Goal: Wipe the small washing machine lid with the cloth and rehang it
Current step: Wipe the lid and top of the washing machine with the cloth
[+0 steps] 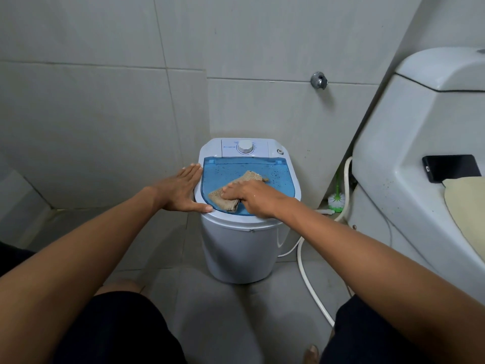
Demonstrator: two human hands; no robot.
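A small white washing machine [236, 250] stands on the tiled floor against the wall. Its see-through blue lid [278, 170] is closed and speckled with dark spots. A beige knitted cloth [249, 177] lies folded on the lid. My right hand [252, 197] presses down on the near part of the cloth, fingers over it. My left hand [183, 190] lies flat with fingers together along the machine's left rim, thumb at the front edge, holding nothing. A white dial [245, 146] sits on the control panel behind the lid.
A white toilet [409, 143] fills the right side, with a black phone [450, 168] and a beige cover [469, 203] on it. A green-and-white brush [336, 199] and white hoses [305, 274] lie between toilet and machine. A metal wall fitting [319, 80] sits above.
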